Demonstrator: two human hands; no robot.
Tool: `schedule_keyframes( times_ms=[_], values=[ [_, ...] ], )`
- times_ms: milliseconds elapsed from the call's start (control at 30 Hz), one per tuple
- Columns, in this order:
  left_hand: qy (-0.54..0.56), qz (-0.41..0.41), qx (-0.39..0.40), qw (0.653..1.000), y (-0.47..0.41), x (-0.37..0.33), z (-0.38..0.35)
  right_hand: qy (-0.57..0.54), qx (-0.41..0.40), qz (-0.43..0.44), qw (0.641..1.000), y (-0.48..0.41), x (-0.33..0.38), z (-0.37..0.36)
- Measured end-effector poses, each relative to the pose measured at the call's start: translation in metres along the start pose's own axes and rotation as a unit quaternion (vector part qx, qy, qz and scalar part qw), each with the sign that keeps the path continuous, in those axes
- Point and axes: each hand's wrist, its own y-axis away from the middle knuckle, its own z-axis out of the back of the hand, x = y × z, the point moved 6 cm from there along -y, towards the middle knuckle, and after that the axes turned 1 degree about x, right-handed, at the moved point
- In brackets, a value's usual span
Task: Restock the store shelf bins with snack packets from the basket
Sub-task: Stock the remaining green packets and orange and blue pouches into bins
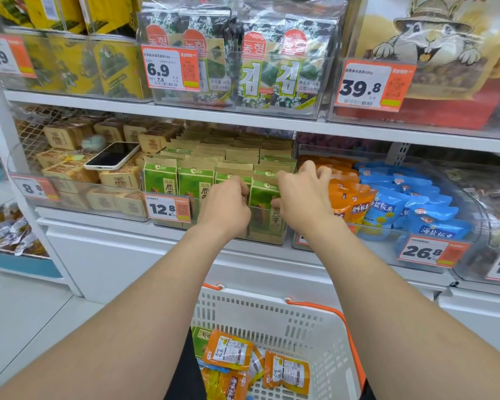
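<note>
Head camera looks down on two bare forearms reaching to a clear plastic shelf bin [269, 241] full of green and brown paper snack packets that stand upright in rows. The left hand [228, 204] has its fingers curled on the top left edge of the front green packet [264, 197], at the right end of the first row, and it holds this packet. The right hand [300, 194] is on the other side of the same packet. Its thumb touches the packet's right edge. Its fingers are spread and bent over the tops of the packets behind, near the orange pouches [348, 203] in the next bin. Whether these fingers grip something I cannot tell. Below the arms stands a white perforated plastic basket [272, 313] with orange handles. Inside it lie orange packets [228, 349] and one green packet in the basket [201, 339]. A white smartphone [113, 155] rests on brown packets in the left bin.
</note>
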Motion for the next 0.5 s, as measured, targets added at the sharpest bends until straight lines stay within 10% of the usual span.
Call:
schedule_keyframes(
  times_ms=[333, 500],
  values=[
    [-0.075, 0.002, 0.074, 0.994, 0.017, 0.009, -0.002, -0.069, -0.1, -0.025, 0.992, 0.035, 0.017, 0.028],
    [-0.237, -0.015, 0.232, 0.943, 0.043, 0.024, -0.027, -0.13, 0.218, 0.017, 0.967, 0.076, 0.039, -0.013]
  ],
)
